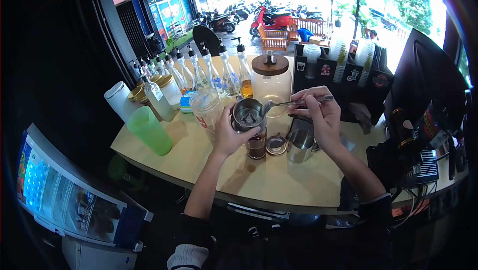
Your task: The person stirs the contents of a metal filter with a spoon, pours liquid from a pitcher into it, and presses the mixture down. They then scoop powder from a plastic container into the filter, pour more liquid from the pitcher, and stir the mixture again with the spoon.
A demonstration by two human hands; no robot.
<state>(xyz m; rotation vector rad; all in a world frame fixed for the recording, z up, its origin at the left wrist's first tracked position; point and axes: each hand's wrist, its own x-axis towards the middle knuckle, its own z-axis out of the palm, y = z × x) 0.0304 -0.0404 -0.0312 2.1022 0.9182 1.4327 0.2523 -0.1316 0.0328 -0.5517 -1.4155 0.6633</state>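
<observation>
The left hand (228, 134) is wrapped around a metal cup (247, 115). The fingers are closed on its side and hold it tight. The metal cup sits on top of a small glass (257, 146). The glass has a dark brown drink in it. Something gray and lumpy is inside the metal cup.

The right hand (321, 118) is closed on the handle of a spoon (294, 103). It pinches the handle with its fingers. The round end of the spoon is at the rim of the metal cup, on its right side.

Just beside the glass lies a round metal lid (276, 144). Next to the lid stands a shiny metal jug (300, 145), under the right hand. All of this is on a pale counter (279, 183).

Behind the metal cup stands a big glass jar (270, 88) with a wooden lid. To the left of the cup is a clear tub (205, 106). Farther left is a green cup (149, 131), upside down. A row of pump bottles (214, 73) stands along the back.
</observation>
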